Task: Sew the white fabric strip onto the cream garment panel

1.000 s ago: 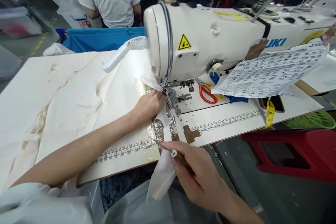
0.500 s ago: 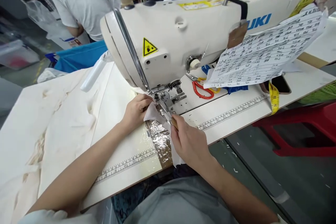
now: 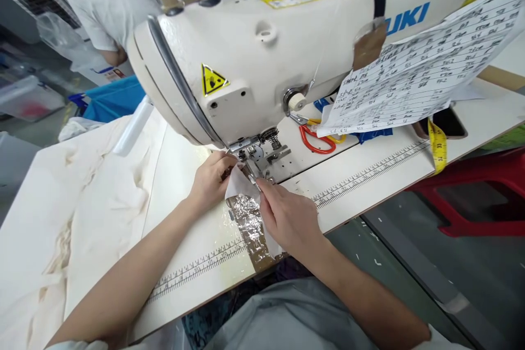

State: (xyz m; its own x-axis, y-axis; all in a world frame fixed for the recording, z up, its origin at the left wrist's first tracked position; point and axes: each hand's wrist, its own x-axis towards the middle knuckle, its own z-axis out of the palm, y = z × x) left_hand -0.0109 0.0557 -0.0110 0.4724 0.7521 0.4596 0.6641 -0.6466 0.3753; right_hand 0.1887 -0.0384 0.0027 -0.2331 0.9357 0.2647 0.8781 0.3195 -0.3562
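My left hand (image 3: pixel 211 183) is closed, its fingertips pinching the edge of a strip of thin white fabric (image 3: pixel 238 183) just in front of the sewing machine's needle area. My right hand (image 3: pixel 291 216) is closed too, around a slim metal tool (image 3: pixel 248 173) that points toward the presser foot; most of its handle is hidden in the fingers. The fabric runs from the left fingertips down beneath the right hand to the table edge. Behind both hands rises the white sewing machine (image 3: pixel 246 54). Brown, shiny tape (image 3: pixel 252 224) covers the table between my wrists.
Red-handled scissors (image 3: pixel 315 142) lie right of the needle. A handwritten sheet (image 3: pixel 418 76) hangs from the machine, near a phone (image 3: pixel 449 123) and yellow tape measure (image 3: pixel 438 147). Pale fabric (image 3: pixel 102 191) spreads at left. A person in white (image 3: pixel 110 0) stands behind.
The view has shifted slightly, bringing the machine closer. My right hand has moved a little up and left along the tool, whose tan handle is now covered. My left hand keeps its pinch.
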